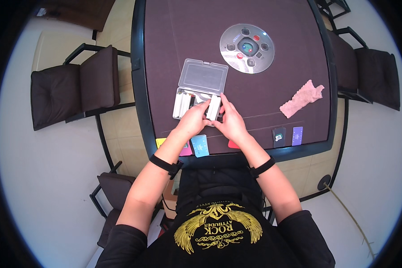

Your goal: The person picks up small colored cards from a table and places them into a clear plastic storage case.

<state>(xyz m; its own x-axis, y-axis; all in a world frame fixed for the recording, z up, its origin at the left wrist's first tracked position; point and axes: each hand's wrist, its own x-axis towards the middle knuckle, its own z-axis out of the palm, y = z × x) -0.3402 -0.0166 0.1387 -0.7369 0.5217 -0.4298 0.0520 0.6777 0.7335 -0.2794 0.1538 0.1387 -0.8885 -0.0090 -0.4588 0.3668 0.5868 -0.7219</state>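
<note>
A clear plastic box [175, 106] lies on the table with its hinged lid [203, 76] tipped back. Cards standing on edge [182, 105] fill its left side. At the right side, my left hand [195, 120] and my right hand [232, 123] grip a stack of white-edged cards [213, 106] between them. My left fingers reach over its near left side, and my right fingers run along its right side. Dark and shiny surfaces show in the gap between the two groups. My hands hide the box's near right part.
Loose cards lie along the near edge: yellow [160, 142], pink [187, 150], light blue [200, 145], red [233, 144], black [279, 137] and purple [297, 136]. A pink cloth [301, 99] is at right. A round control panel [230, 61] sits in the brown mahjong table [194, 30].
</note>
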